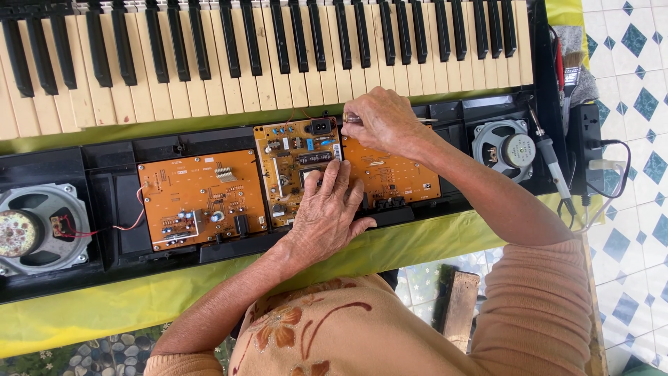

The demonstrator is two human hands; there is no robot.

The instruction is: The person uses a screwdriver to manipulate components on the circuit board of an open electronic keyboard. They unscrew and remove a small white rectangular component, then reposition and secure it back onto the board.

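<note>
Keyboard case [69, 278], opened, black, lying across a yellow-green cloth [104, 306]; key bed [278, 42] running along the far side.
Middle circuit board [296, 163], orange, sitting between two wider boards; left hand [327, 209] pressing flat on it, fingers spread, grasping nothing.
Right hand [379, 122] pinching a thin metal tool [351, 120] at that board's far right corner; judged best worked with the tip held upright and the board kept steady.
Small white striped label [337, 151] showing at the board's right edge.
</note>
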